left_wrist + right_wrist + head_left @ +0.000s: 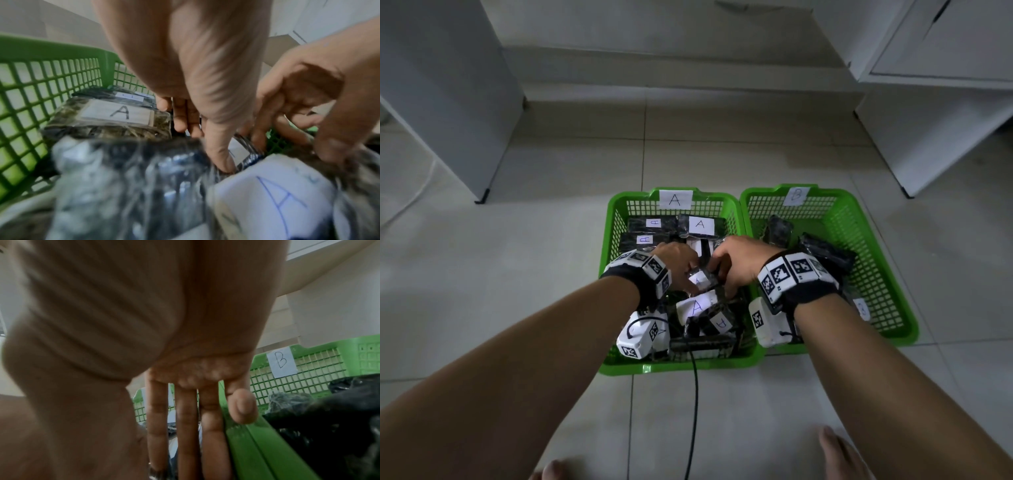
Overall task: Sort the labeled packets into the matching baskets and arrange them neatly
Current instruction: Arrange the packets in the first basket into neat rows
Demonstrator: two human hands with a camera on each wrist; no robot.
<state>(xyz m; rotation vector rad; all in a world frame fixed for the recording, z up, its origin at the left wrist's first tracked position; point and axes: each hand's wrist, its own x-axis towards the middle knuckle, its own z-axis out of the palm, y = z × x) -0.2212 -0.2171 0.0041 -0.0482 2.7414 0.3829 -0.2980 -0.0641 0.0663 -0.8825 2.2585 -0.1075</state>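
Note:
Two green baskets stand side by side on the floor: basket A [616, 222] on the left, basket B [866, 219] on the right. Basket A holds several dark packets with white "A" labels, such as one at the back [700, 224] and one by the side wall [115, 116]. Both hands are inside basket A. My left hand [688, 274] and right hand [722, 274] pinch one small A packet [701, 279] between them, just above the pile. In the left wrist view the left thumb [224, 162] presses into plastic wrap beside another A packet [277, 194]. Basket B holds several dark packets [825, 253].
White cabinets stand at the back left [448, 102] and back right [928, 120]. A black cable [693, 394] runs from basket A toward me across the tiled floor. My toes [835, 448] show at the bottom edge. The B label [281, 363] is on basket B's far wall.

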